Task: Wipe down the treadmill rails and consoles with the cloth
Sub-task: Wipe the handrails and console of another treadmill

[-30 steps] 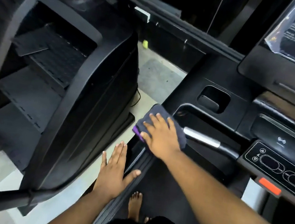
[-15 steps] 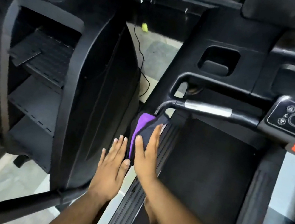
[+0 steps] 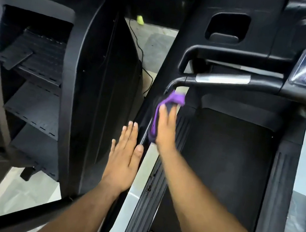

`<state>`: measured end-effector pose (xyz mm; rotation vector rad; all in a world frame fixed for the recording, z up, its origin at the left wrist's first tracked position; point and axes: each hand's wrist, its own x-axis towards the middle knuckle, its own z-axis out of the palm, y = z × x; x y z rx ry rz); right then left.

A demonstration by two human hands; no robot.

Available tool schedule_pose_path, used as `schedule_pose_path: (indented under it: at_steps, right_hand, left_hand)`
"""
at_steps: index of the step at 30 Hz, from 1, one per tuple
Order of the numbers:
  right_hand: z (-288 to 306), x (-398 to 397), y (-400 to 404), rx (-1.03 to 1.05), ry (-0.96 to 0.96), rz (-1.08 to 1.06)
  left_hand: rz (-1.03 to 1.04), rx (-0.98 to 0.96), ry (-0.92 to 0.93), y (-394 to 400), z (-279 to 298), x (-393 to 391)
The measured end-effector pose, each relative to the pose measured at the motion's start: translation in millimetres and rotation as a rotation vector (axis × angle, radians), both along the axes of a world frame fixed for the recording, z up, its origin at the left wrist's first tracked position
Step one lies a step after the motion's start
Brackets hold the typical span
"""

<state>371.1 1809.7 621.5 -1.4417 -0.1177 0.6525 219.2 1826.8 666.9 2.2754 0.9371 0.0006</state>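
The right hand [image 3: 165,127] presses the purple cloth [image 3: 167,106] flat-fingered onto the side rail [image 3: 144,167], which runs lengthwise toward the lower centre; the left hand [image 3: 123,154] hovers open beside it.

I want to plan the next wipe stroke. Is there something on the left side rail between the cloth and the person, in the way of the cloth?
Nothing visible blocks it. The purple and dark cloth, under the right hand, lies on the silver left side rail, which looks bare towards the person. The flat left hand stays beside it.
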Motion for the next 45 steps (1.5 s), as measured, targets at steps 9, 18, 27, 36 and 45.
schedule_pose_path:
  at_steps: [9,18,27,36,45]
  right_hand:
    - [-8.5,-119.7,-53.7,0.104,-0.169,0.089]
    - [-18.7,-118.0,-47.8,0.211,-0.119,0.063]
    - [-11.3,-12.4,-1.5,0.174,0.33,-0.102]
    - [-12.3,-174.3,-81.0,0.001,-0.102,0.06]
    - [3.3,-207.6,-85.2,0.206,0.074,-0.097]
  left_hand:
    - [0.001,-0.05,-0.153,-4.3,5.6,-11.6]
    - [-0.055,0.044,-0.06,-24.4,4.2,-57.3]
    - [-0.097,0.075,0.039,-20.6,2.1,-53.5]
    - [-0.087,0.049,0.036,-17.4,1.0,-51.8]
    - [-0.091,-0.033,-0.026,-16.1,1.1,-55.7]
